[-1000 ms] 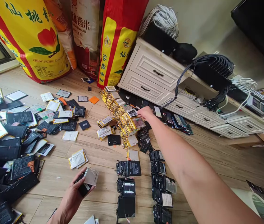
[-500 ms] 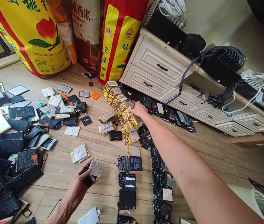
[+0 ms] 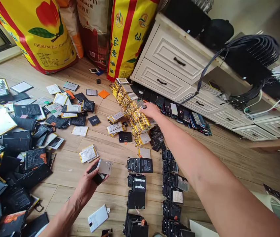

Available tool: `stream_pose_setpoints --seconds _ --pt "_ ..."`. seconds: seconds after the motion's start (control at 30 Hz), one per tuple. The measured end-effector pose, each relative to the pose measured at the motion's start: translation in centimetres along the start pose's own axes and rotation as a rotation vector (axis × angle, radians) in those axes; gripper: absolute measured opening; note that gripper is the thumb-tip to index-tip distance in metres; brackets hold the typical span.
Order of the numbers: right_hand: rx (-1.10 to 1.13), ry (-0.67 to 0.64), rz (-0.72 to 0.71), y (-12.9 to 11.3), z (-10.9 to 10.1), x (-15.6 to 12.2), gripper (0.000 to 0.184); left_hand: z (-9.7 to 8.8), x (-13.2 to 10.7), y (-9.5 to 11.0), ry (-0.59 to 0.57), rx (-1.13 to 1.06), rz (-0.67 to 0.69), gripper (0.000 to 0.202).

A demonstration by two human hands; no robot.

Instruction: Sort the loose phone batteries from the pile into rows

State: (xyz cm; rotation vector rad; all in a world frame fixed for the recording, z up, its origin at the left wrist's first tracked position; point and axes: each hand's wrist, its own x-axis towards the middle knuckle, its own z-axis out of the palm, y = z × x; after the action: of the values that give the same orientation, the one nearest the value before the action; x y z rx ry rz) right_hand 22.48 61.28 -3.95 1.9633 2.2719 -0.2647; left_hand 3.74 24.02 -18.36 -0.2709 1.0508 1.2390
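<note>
My left hand (image 3: 90, 177) is closed round a small stack of phone batteries, a silver one (image 3: 104, 167) on top and dark ones under it. It hovers over the floor below a pair of silver-white batteries (image 3: 88, 153). My right hand (image 3: 151, 110) reaches forward to the long row of gold-edged phone batteries (image 3: 132, 112) standing packed on edge. Its fingers are bent together against the row's right side, near a small dark piece (image 3: 143, 107); what they grip is partly hidden. Black batteries (image 3: 146, 165) stand in rows nearer to me.
A loose heap of batteries (image 3: 16, 141) covers the floor at left. Rice sacks (image 3: 51, 42) and a white drawer cabinet (image 3: 169, 65) stand at the back, with phones (image 3: 174, 108) lined along its base. Cables (image 3: 201, 77) hang down the cabinet front. One white battery (image 3: 98, 218) lies close to me.
The view has shifted, so the scene sits slightly lower and further right. My right hand stays at the gold-edged row, and the left still holds its stack.
</note>
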Motion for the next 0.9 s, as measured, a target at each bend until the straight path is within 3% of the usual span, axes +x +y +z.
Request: stream_pose_setpoints --seconds 0.13,0.2,0.23,0.3,0.43,0.5,0.57,0.63,0.7,0.83,0.9 --pt "0.149 0.274 -0.084 -1.3 -1.2 -2.4 0.042 1.5 -0.7 1.0 -0.064 -0.065 0.025 0.055" --pt "0.343 0.311 -0.185 -2.3 -1.0 -5.3 0.032 2.1 -1.0 1.6 -0.09 -0.091 0.032 0.055" --pt "0.456 0.246 -0.216 -2.8 -0.5 -7.1 0.028 2.5 -1.1 1.8 -0.104 -0.1 0.035 0.055" --pt "0.634 -0.009 -0.225 -3.7 1.6 -11.3 0.025 3.2 -1.4 2.3 -0.134 -0.115 0.049 0.054" --pt "0.954 -0.501 -0.099 -4.9 8.1 -19.0 0.04 4.6 -2.1 2.9 -0.179 -0.107 0.087 0.056" --pt "1.134 -0.551 -0.017 -5.4 10.6 -21.5 0.035 5.2 -2.3 3.0 -0.197 -0.05 0.105 0.057" --pt "1.273 -0.5 0.058 -5.7 12.0 -22.7 0.034 5.6 -2.5 3.1 -0.199 0.032 0.13 0.057" --pt "1.356 -0.432 0.099 -5.6 11.9 -22.5 0.037 5.8 -2.7 3.1 -0.18 0.107 0.146 0.063" --pt "1.39 -0.336 0.098 -4.7 10.6 -20.8 0.04 5.7 -2.8 3.1 -0.163 0.145 0.143 0.071" --pt "1.425 -0.053 0.035 -0.9 4.6 -14.4 0.043 5.6 -3.1 3.1 -0.151 0.123 0.066 0.07" --pt "1.405 0.027 -0.017 1.5 1.1 -10.5 0.041 5.6 -3.2 3.1 -0.147 0.11 0.018 0.064"
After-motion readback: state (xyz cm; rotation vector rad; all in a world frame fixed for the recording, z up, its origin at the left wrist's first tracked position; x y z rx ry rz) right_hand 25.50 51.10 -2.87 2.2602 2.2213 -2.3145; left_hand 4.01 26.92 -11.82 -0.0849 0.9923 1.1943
